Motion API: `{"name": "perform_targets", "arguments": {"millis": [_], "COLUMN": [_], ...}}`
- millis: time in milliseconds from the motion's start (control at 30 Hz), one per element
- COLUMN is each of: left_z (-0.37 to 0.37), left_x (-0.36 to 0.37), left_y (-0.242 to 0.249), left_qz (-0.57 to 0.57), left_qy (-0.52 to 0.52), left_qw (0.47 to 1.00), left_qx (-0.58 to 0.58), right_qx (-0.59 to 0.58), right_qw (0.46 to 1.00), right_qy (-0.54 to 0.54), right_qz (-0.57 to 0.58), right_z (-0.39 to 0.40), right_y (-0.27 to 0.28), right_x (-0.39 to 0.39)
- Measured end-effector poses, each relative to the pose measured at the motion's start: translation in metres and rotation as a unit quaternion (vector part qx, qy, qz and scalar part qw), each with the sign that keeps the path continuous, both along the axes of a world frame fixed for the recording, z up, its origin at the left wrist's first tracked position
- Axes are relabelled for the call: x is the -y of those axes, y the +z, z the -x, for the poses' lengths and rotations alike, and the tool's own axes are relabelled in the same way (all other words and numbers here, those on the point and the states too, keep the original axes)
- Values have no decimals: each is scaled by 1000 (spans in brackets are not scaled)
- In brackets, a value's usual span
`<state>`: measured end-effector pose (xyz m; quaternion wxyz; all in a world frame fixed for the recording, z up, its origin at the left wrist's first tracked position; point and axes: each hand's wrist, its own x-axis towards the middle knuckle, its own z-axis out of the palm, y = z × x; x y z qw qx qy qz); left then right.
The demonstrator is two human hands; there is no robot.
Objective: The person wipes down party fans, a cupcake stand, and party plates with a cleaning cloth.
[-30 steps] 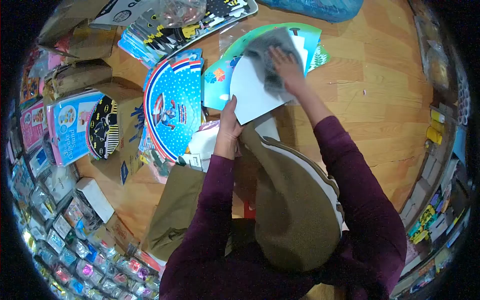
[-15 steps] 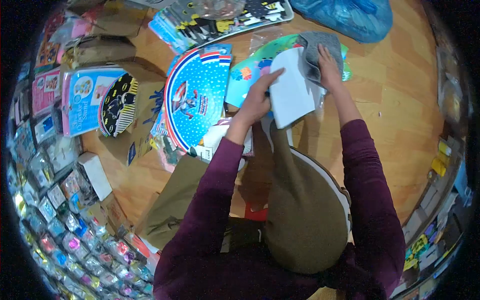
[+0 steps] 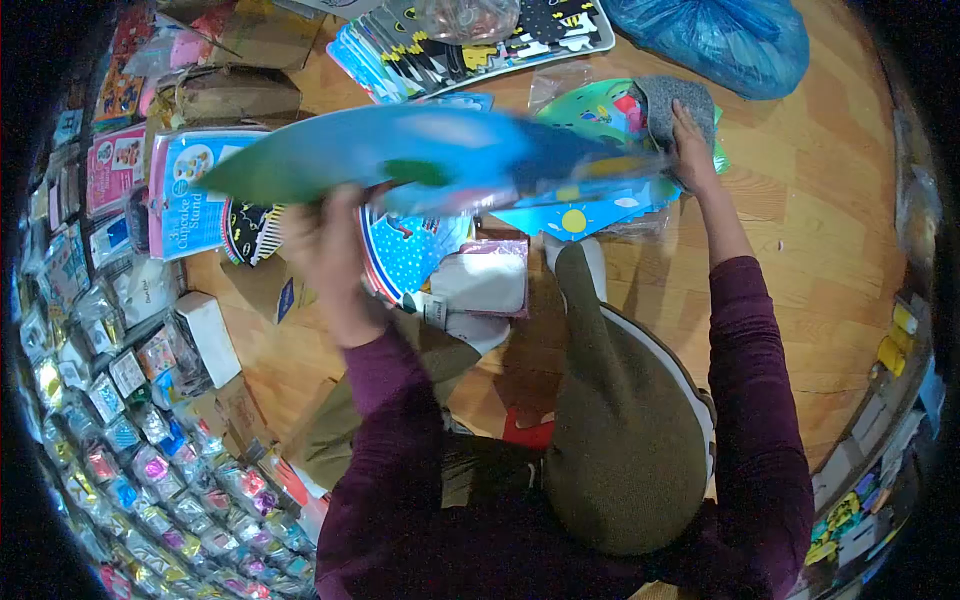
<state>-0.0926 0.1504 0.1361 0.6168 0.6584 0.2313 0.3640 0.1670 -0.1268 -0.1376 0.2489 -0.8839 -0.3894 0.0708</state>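
My left hand [image 3: 330,255], smeared by motion, grips the lower edge of a large curved printed sheet [image 3: 430,150] in blue and green. The sheet is blurred and tilted above the floor, its right end close to my right hand [image 3: 693,150]. Under the fingers of my right hand is a grey cloth [image 3: 680,105], held against green printed sheets [image 3: 600,100]. Below the raised sheet lies a blue printed sheet with a sun [image 3: 572,220]. A blue dotted round-edged sheet [image 3: 415,250] lies nearer my left arm, partly covered.
White wrapped packs [image 3: 480,280] lie by my foot. A tray of printed sheets [image 3: 480,50] and a blue plastic bag [image 3: 720,45] are at the far side. A cupcake stand pack [image 3: 195,195] leans by cardboard boxes at left. Many small packets [image 3: 150,470] line the lower left.
The white-faced sheet between my hands has turned to its printed side and swung left with my left hand. My right hand stays on the grey cloth.
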Motion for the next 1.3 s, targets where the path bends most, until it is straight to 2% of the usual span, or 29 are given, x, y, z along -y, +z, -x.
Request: {"name": "perform_targets", "arguments": {"millis": [33,100,133,167,233,300,367,400,433,500,533,600,633,700,733,767,800,833,867,900,933,967,1033,1167,1233,1300], "left_z": [9,39,42,40,34,25,21,23,11,-10,-17,-31,-36,-36,-35,-33,-27,-22,-15,-9,-8,-2,-3,-10,-13,-17], "left_x": [-15,-62,-74,-87,-104,-113,-136,-161,-163,-159,-158,-153,-143,-113,-98,-75,-53,-15,11,35,59,71,85,94,96,91], "left_y": [13,26,24,19,2,-14,-56,-88,-97,-110,-114,-121,-119,-114,-112,-110,-117,-118,-127,-140,-143,-163,-175,-199,-205,-209], "left_qz": [-60,-114,-115,-119,-99,-152,-93,-238,-232,-91,-87,-281,-281,-536,-491,-375,-289,-256,-307,-399,-431,-503,-570,-593,-599,-568], "left_qy": [-1,-29,-30,-65,-141,-196,-263,-298,-300,-321,-324,-283,-287,-87,-92,-118,-160,-161,-197,-244,-277,-292,-299,-284,-297,-321], "left_qw": [997,986,986,968,920,823,813,785,787,783,783,726,727,703,769,855,886,904,877,829,780,722,648,624,611,624], "left_qx": [49,-116,-119,-213,-352,-512,-512,-488,-486,-525,-523,-560,-557,-459,-398,-337,-327,-301,-313,-306,-357,-376,-408,-423,-424,-431], "right_qx": [2,1,5,7,6,9,1,3,3,3,4,7,19,29,-66,-159,-213,-214,-318,-409,-441,-438,-487,-481,-486,-481], "right_qw": [1000,1000,1000,1000,999,999,1000,999,999,999,999,999,999,999,995,974,948,948,878,779,705,706,610,591,560,557], "right_qy": [-5,-12,-13,-12,-13,-15,-16,-16,-16,-13,-12,-14,-10,-9,-64,-117,-200,-200,-271,-333,-320,-322,-356,-402,-424,-427], "right_qz": [14,27,27,27,30,36,25,31,32,39,37,40,31,26,-44,-113,-123,-121,-234,-340,-454,-455,-514,-507,-520,-526], "right_z": [2,2,3,5,6,7,6,6,6,7,8,7,7,5,3,-1,-5,-1,7,10,8,10,19,37,44,44], "right_y": [3,5,4,4,5,6,5,6,7,8,9,10,10,10,10,9,4,19,49,66,57,56,57,60,64,67], "right_x": [-1,-2,-2,-3,-3,-5,-2,-2,-2,-3,-3,-3,-4,2,4,5,12,13,12,13,23,33,56,91,96,100]}}
